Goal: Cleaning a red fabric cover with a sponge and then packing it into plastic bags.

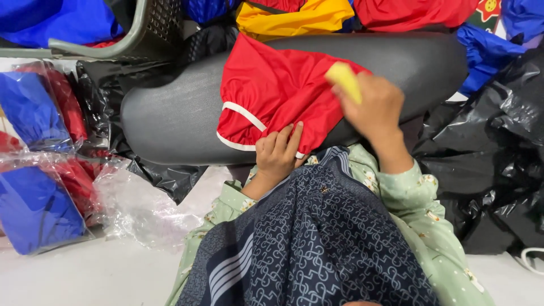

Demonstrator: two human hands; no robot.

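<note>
From the head camera I saw the red garment (272, 93) draped over the smooth dark rounded seat (170, 113). My left hand (277, 152) pinched the garment's lower edge by its white trim, fingers closed on the glossy cloth. My right hand (377, 107) sat on the garment's right side, gripping a small soft-looking yellow piece (344, 79). I judged the cloth was being worked over; the next stroke called for keeping it taut. Crinkled clear bags (39, 170) lay left of the seat.

Clear bagged garments (39, 170) left; black bags (498, 147) right
</note>
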